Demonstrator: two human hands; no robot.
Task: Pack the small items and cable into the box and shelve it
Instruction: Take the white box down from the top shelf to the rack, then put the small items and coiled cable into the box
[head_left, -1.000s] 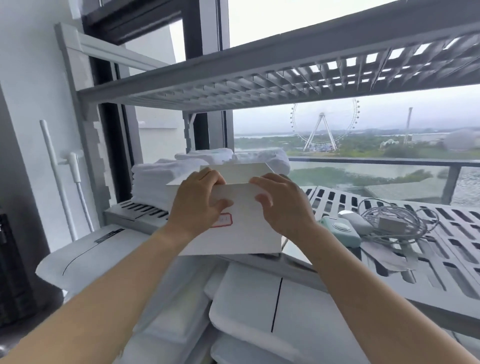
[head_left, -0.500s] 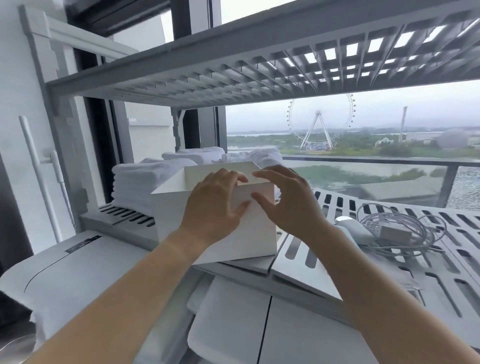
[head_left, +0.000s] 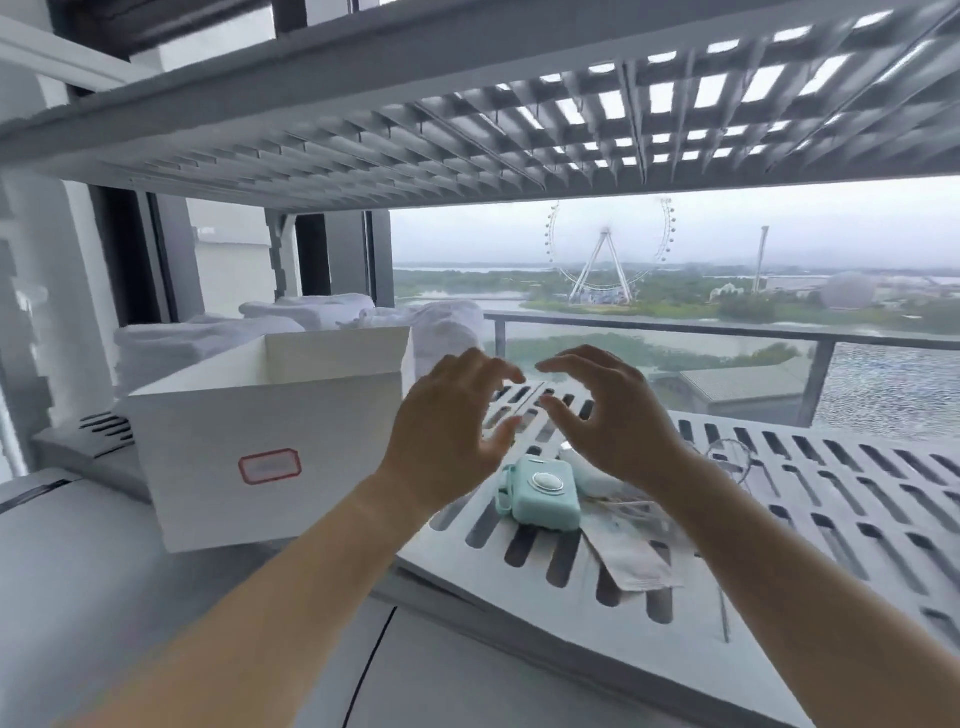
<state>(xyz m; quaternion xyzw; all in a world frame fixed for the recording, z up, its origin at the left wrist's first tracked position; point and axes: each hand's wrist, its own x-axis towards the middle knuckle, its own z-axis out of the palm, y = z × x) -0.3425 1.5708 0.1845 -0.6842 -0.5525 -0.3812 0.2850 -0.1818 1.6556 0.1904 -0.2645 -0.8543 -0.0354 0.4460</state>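
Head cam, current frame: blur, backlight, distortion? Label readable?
Head view: backlit by the window, sky bright through the grey slatted upper shelf; same view, wide-angle bowing of that shelf, smeared top right; red-bordered label on the white open cardboard box too soft to read; mint-green square device fairly sharp.

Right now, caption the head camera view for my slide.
Left hand and right hand hover empty above the slatted shelf, open white box to their left, mint gadget and cable beneath.

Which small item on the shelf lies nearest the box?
The mint-green gadget, leftmost of the cluster beside the box; the white packet and cable lie farther right.
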